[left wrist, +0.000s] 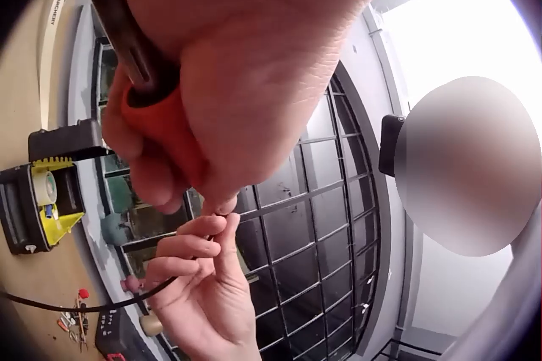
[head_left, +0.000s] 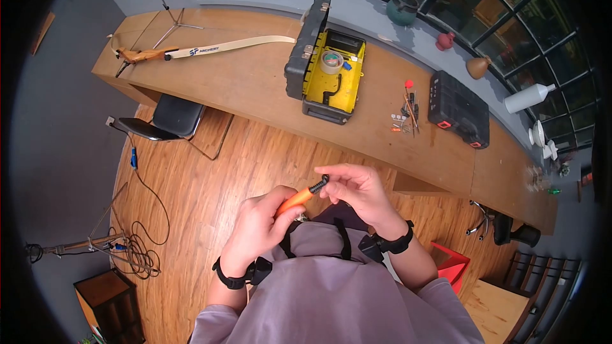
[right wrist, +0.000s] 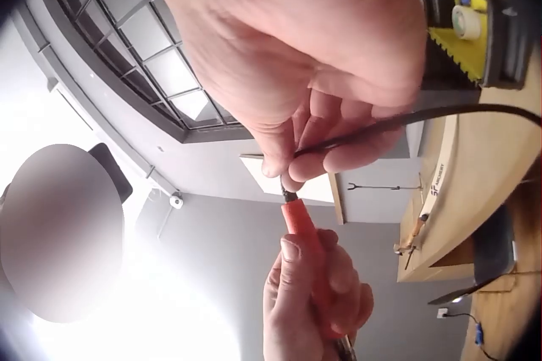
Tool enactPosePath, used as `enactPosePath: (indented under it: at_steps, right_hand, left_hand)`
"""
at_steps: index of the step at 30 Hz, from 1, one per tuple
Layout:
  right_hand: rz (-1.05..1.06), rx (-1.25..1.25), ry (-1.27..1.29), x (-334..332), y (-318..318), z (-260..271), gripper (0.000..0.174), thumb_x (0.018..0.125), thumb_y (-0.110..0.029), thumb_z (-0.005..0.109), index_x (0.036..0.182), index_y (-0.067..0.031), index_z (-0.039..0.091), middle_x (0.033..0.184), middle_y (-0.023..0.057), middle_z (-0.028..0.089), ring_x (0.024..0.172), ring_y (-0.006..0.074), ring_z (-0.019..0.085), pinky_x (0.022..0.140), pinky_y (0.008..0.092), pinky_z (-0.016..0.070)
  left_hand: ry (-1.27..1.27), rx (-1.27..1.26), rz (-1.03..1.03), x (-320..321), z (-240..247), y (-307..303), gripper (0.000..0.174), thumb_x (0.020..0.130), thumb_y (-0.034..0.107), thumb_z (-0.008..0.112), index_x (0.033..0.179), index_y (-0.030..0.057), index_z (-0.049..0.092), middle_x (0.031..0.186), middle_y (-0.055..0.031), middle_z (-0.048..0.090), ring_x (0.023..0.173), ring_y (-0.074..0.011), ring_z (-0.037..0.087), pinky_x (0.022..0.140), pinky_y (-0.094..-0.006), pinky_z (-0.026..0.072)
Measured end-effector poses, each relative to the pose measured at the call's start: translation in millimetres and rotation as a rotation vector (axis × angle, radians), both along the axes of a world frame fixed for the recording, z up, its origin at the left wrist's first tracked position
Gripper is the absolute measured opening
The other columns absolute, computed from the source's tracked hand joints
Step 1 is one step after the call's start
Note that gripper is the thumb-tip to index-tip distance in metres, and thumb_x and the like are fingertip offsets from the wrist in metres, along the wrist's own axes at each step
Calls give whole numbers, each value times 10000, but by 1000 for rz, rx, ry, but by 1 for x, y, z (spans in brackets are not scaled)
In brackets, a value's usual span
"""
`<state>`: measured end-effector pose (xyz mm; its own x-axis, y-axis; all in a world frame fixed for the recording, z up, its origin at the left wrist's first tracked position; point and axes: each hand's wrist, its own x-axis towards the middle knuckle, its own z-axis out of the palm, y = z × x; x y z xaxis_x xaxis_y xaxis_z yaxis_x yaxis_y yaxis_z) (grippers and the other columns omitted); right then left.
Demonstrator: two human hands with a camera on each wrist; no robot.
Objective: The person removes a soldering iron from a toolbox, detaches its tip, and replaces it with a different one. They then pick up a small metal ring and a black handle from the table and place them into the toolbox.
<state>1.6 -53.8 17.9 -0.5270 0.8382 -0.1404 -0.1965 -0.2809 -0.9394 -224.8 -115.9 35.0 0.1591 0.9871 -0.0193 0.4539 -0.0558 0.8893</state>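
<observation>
An orange handle (head_left: 294,204) with a black ribbed end is gripped in the left hand (head_left: 258,220), fingers curled round it. In the left wrist view the left hand (left wrist: 237,65) wraps the orange-red handle (left wrist: 169,128), a dark shaft entering its near end. The right hand (head_left: 360,192) is at the handle's black tip. In the right wrist view the right hand (right wrist: 313,56) pinches a thin black cable-like piece (right wrist: 398,121) between thumb and fingers, just above the end of the orange handle (right wrist: 303,221); the piece curves away past the hand.
On the long table (head_left: 242,89) are a recurve bow (head_left: 223,47), a yellow-lined toolbox (head_left: 347,83) with tape inside, small tools (head_left: 410,111) and a black case (head_left: 458,109). A chair (head_left: 178,116) stands by the table. Cables (head_left: 143,251) lie coiled on the floor at the left.
</observation>
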Motion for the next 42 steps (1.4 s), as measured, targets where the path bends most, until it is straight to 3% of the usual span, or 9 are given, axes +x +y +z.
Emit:
enactPosePath:
  at_steps: [6, 9, 11, 14, 18, 20, 26, 35, 42]
  right_hand:
    - [-91, -14, -55, -8, -2, -7, 259, 965, -81, 673, 1207, 11, 681, 920, 66, 727, 796, 77, 659, 704, 207, 519]
    - [-93, -34, -8, -5, -2, -9, 248, 969, -88, 671, 1194, 15, 680, 924, 67, 727, 795, 82, 655, 707, 214, 518]
    - [-91, -44, 12, -4, -2, -11, 240, 970, -92, 670, 1184, 18, 679, 926, 68, 728, 791, 87, 653, 708, 219, 518]
    - [-38, -101, 72, -4, -3, -14, 240, 970, -110, 676, 1169, 24, 674, 925, 67, 717, 772, 94, 629, 710, 230, 514]
    - [-73, -149, 128, -7, -6, -21, 246, 957, -129, 698, 1147, 25, 669, 913, 59, 688, 756, 97, 595, 704, 233, 503]
    - [-92, -158, 144, -7, -7, -25, 250, 953, -132, 705, 1144, 25, 667, 908, 57, 678, 757, 97, 588, 702, 232, 500]
    - [-167, -63, 156, -10, -9, -20, 259, 952, -146, 711, 1149, 17, 673, 884, 41, 670, 718, 84, 569, 650, 221, 475]
    - [-104, -57, 52, -3, -9, -14, 248, 997, -139, 651, 1211, -19, 685, 929, 6, 695, 730, 26, 552, 615, 174, 433]
    - [-141, -62, 70, -8, -13, -15, 260, 994, -174, 656, 1175, 12, 672, 874, 40, 677, 727, 63, 570, 619, 183, 447]
  left_hand:
    - [217, 133, 91, 12, -4, 4, 126, 946, 90, 637, 1057, 34, 655, 734, -152, 640, 708, -381, 640, 655, -401, 510]
    - [4, 183, 102, 19, -13, -1, 163, 970, 102, 618, 1112, 24, 638, 695, -127, 612, 646, -302, 628, 624, -367, 496]
    - [-299, -130, 123, 20, -14, -4, 211, 1056, 206, 527, 1107, 22, 617, 671, -10, 533, 588, -103, 506, 558, -257, 410]
    - [-436, -301, 32, 14, -13, -5, 278, 1089, 275, 456, 1154, 36, 583, 682, 35, 509, 618, -32, 464, 557, -207, 379]
    - [-435, -324, 9, 16, -14, -4, 316, 1096, 321, 424, 1161, 47, 566, 703, 32, 524, 595, -45, 458, 551, -204, 373]
    - [-484, -313, 87, 22, -17, -5, 124, 1043, 146, 543, 1090, 37, 579, 671, 5, 555, 611, -64, 497, 554, -239, 402]
    - [-480, -214, 206, 36, -27, -12, 202, 904, 40, 742, 975, 38, 553, 692, 20, 589, 617, -47, 559, 541, -212, 440]
    - [-111, -53, 114, 26, -16, -7, 171, 1037, 162, 572, 1040, 0, 627, 720, -16, 657, 602, -54, 590, 549, -239, 476]
    - [-280, -304, 33, 24, -6, -7, 290, 1085, 242, 461, 1048, 12, 633, 713, -18, 654, 577, -54, 538, 519, -227, 416]
